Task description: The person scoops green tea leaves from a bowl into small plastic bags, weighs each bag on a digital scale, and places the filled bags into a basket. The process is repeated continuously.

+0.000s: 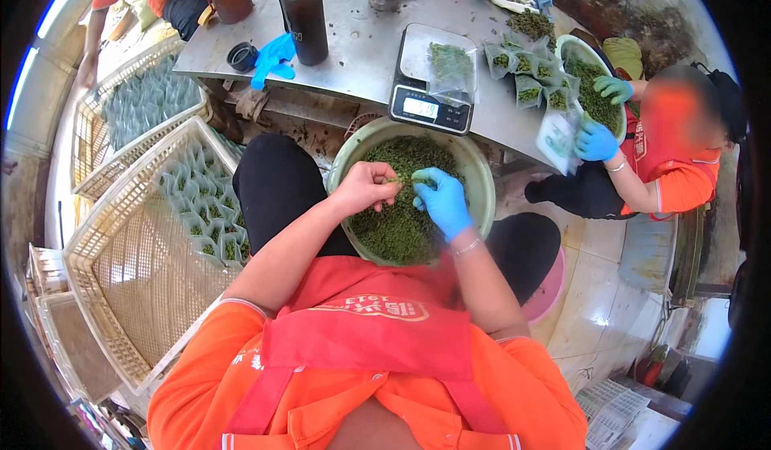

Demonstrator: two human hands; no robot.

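Observation:
Over a pale green basin between my knees, both my hands are raised close together. The basin holds a heap of small green berries that look like green peppercorns. My bare left hand is closed, its thumb and fingertips pinching a bit of green sprig. Facing it, my right hand in a blue glove also has its fingertips closed on a small green sprig. Just beyond the basin, a digital scale stands at the table edge with a clear bag of green berries on it.
A metal table carries a dark bottle, a blue glove and filled bags. Crates of bags stand at left. At right a gloved co-worker handles bags beside another basin. A pink basin sits by my right knee.

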